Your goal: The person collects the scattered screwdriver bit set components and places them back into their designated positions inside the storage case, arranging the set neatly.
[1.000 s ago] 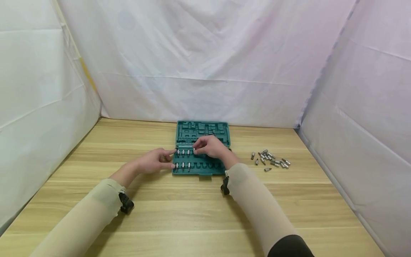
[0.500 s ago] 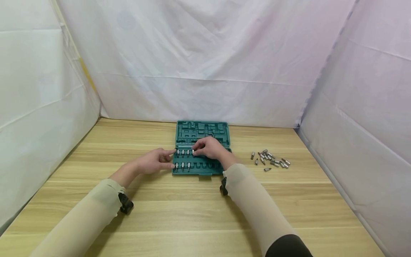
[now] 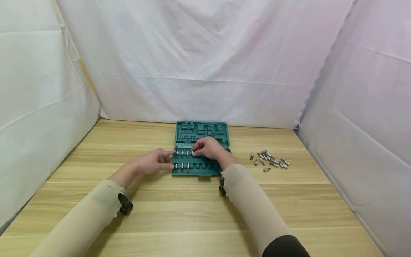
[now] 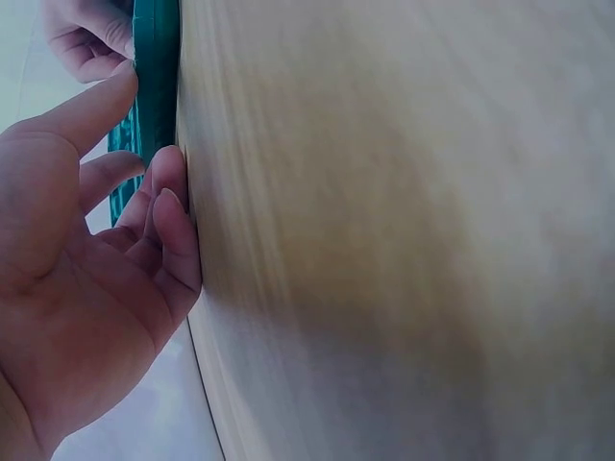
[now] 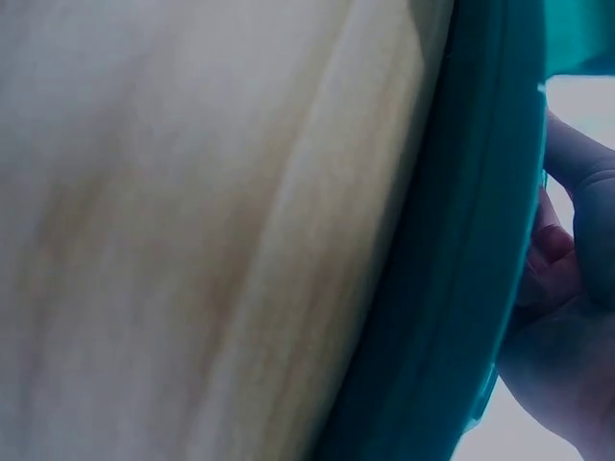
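Observation:
A green plastic case (image 3: 192, 171) lies unfolded on the table, its lid at the back. Short silver bit sockets stand in two rows at its left side: one front-row bit socket (image 3: 182, 167) is beside others of its kind. My right hand (image 3: 210, 148) reaches over the case and pinches a bit socket (image 3: 192, 153) at the fourth place of the back row; the fingers hide part of it. At the case's left edge my left hand (image 3: 154, 161) rests with thumb and forefinger spread apart, touching the rim. In the left wrist view the other fingers (image 4: 178, 240) bend loosely beside the case wall.
Several loose bit sockets (image 3: 274, 162) lie scattered on the wooden table (image 3: 179, 214) to the right of the case. White cloth walls (image 3: 205, 64) enclose the table at the back and both sides. The case's moulded lid (image 3: 186, 132) stands behind the right hand.
The right hand has shifted slightly left and down with the bit socket at the back row's fourth place. The left hand stays at the case's edge.

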Motion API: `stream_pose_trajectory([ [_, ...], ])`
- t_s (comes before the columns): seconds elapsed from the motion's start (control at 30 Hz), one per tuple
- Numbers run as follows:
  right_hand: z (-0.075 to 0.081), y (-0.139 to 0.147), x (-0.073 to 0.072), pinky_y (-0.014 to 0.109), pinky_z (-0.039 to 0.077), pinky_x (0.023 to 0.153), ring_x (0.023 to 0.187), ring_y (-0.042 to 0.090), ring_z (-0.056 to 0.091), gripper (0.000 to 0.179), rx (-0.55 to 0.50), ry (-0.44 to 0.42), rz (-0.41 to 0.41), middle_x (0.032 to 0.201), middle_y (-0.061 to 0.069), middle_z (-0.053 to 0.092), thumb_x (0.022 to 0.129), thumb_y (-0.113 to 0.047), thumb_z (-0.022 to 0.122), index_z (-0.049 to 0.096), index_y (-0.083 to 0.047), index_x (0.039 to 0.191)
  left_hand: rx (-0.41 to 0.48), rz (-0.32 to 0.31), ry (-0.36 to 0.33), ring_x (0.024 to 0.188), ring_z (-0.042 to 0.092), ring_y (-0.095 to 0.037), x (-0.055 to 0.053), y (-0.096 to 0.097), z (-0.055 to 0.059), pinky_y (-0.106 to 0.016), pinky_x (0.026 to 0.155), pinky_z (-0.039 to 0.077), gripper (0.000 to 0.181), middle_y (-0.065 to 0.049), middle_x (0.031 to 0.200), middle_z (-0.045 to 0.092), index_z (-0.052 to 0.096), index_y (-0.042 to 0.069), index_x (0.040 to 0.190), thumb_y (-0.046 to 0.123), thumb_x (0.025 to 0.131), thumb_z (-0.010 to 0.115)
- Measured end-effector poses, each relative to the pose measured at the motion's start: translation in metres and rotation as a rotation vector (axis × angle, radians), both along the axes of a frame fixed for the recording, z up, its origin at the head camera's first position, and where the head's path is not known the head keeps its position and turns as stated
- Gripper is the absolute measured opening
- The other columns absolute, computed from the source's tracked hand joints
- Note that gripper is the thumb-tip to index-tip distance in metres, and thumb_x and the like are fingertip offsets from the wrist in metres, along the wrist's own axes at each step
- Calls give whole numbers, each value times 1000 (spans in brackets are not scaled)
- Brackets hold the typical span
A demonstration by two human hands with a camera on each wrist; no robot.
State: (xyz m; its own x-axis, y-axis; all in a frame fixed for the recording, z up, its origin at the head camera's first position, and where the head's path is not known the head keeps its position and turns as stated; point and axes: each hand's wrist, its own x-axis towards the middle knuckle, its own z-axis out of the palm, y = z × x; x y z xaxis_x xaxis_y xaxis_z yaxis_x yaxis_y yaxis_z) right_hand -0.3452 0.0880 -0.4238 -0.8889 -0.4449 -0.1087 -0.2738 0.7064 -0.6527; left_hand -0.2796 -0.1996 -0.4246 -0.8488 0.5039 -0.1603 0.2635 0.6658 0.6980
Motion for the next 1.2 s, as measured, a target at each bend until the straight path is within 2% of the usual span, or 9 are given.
stream_pose_trajectory([
  [0.23, 2, -2, 2, 47, 58, 104, 121, 25, 69, 11, 55, 6, 3, 128, 3, 77, 103, -28, 80, 83, -22, 112, -7, -11, 1, 123, 65, -32, 0, 1, 2, -55, 108, 52, 78, -19, 132, 66, 39, 6, 170, 33, 106, 76],
  [0.57, 1, -3, 1, 46, 58, 106, 122, 24, 70, 12, 62, 1, 21, 130, 3, 77, 103, -27, 80, 84, -21, 113, -14, 3, -19, 117, 64, -27, 0, -1, -1, -49, 103, 54, 78, -18, 134, 65, 38, 10, 171, 34, 107, 75],
  [1.0, 2, -3, -3, 44, 58, 105, 122, 23, 70, 13, 77, 19, 19, 129, 1, 79, 102, -29, 81, 86, -22, 113, -7, 10, -8, 120, 64, -30, -2, -2, -1, -53, 107, 53, 78, -19, 134, 63, 39, 11, 171, 36, 106, 76],
  [1.2, -1, -1, -4, 44, 59, 103, 119, 23, 71, 16, 71, 33, 49, 127, 1, 80, 103, -30, 80, 86, -23, 115, -7, 15, -20, 121, 64, -30, -1, -2, -1, -54, 108, 52, 79, -18, 135, 64, 40, 12, 171, 37, 106, 76],
])
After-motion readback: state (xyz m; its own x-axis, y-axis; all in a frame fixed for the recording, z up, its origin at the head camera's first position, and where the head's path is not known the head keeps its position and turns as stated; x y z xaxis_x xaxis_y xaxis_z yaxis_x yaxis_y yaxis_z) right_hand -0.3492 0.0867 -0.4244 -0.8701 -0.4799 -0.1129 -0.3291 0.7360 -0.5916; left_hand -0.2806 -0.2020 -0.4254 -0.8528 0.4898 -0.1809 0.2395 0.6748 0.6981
